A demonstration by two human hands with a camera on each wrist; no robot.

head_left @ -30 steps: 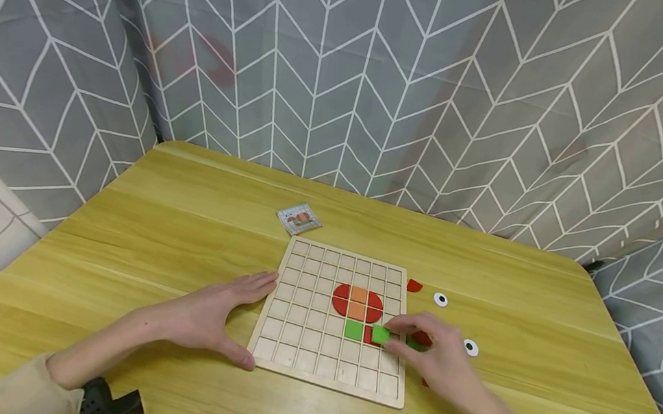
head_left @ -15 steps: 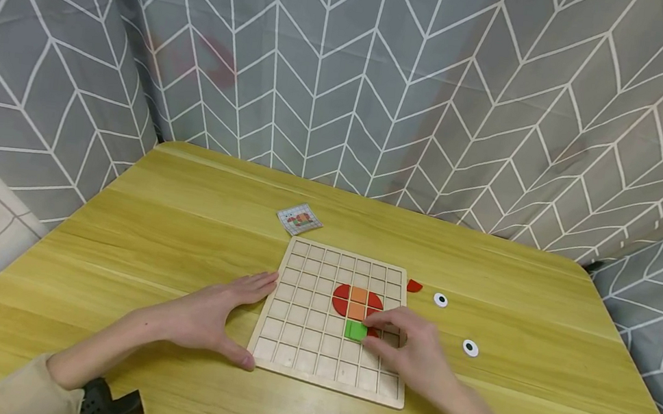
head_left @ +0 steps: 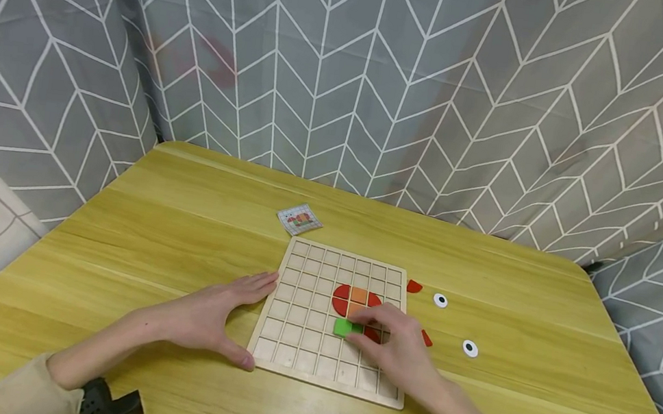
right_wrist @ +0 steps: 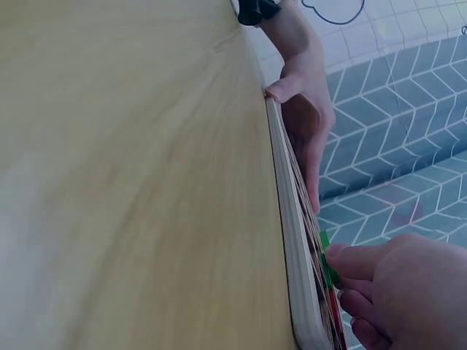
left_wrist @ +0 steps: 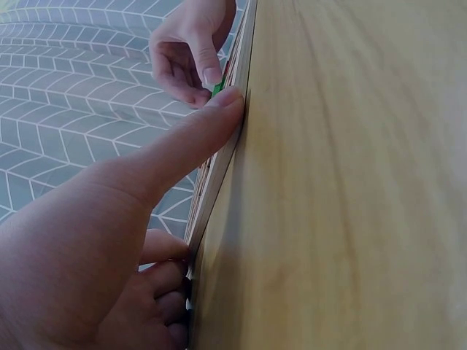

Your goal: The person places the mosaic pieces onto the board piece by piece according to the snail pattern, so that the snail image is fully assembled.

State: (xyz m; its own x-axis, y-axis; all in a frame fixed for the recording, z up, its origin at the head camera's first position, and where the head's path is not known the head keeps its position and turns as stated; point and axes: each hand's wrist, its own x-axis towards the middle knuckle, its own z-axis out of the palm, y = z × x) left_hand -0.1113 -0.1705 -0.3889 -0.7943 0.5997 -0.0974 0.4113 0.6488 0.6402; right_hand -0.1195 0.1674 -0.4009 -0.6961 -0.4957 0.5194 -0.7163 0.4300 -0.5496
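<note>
A wooden grid board [head_left: 292, 313] lies on the table, with red rounded pieces [head_left: 341, 300] and orange squares [head_left: 359, 296] set in its cells. My right hand [head_left: 392, 344] pinches a green square tile [head_left: 343, 328] between thumb and fingers, low over the board just left of another green piece, which the fingers partly hide. Spread wide, my left hand [head_left: 213, 313] touches the board's left side with thumb and fingertips. In the left wrist view, that thumb [left_wrist: 197, 131] presses on the board's edge. The right wrist view shows the green tile [right_wrist: 325, 239] at the right thumb.
Beyond the board lies a small picture card [head_left: 299, 219]. Right of it are a red piece [head_left: 414, 286], another red piece [head_left: 427, 338] partly covered by the hand, and two eye discs [head_left: 441, 300]. A patterned curtain [head_left: 347, 78] stands behind the table.
My right hand has moved left across the board with the green tile, from over the red piece, past the placed green one. The left hand has stayed put.
</note>
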